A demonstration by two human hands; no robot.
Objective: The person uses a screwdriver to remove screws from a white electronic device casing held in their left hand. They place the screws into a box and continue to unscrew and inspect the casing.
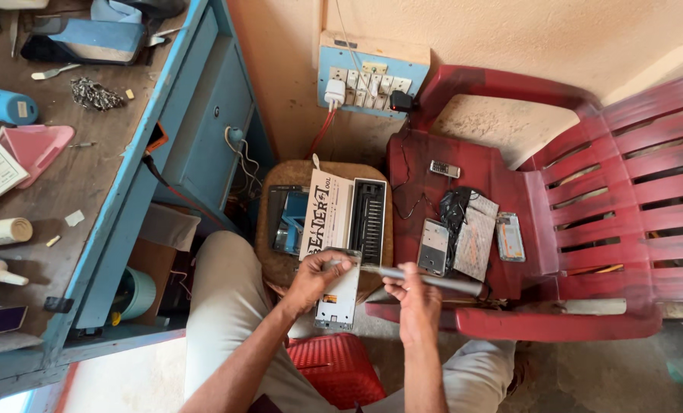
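Note:
My left hand (316, 277) grips one end of a long grey metal rod (433, 279), right above a flat white panel (340, 294) that lies over my lap. My right hand (412, 294) pinches the same rod near its middle. The rod's far end reaches the front edge of a red plastic chair (586, 191). Just beyond my hands, a white heater housing (345, 216) with a black slotted side rests on a round wooden stool (280, 264).
Phones (433, 246) and cables lie on the chair seat. A blue wall socket board (368, 76) with plugs is above. A blue-edged workbench (89, 176) at the left holds tubes, tools and a pink tray. A red basket (334, 367) sits between my knees.

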